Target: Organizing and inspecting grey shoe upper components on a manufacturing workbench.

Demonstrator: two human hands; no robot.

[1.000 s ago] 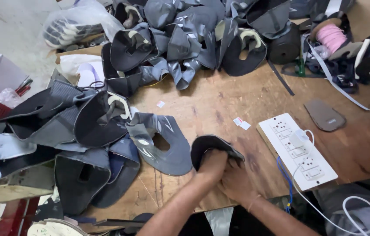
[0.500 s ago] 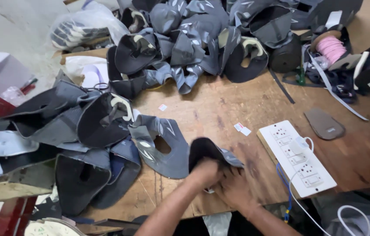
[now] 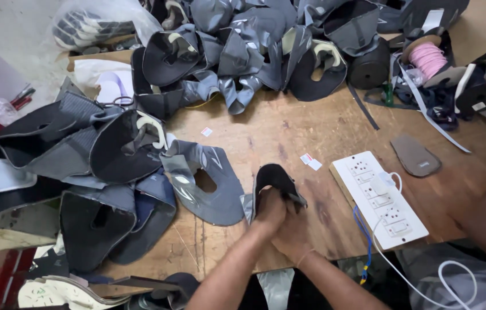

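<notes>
Grey shoe upper (image 3: 203,183) lies flat just left of the hands, w/ a stack of uppers (image 3: 82,172) at worktop's left edge. Left hand (image 3: 270,211) & right hand (image 3: 293,232), pressed together near the front edge, both clamp a black shoe upper (image 3: 274,177), held upright. White power strip (image 3: 379,198) just right, near front-right corner.

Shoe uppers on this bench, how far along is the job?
Done: cannot tell which pieces are finished. In hand: left hand and right hand grip one dark upper. Left: perhaps the left pile and back heap, if unworked.
</notes>
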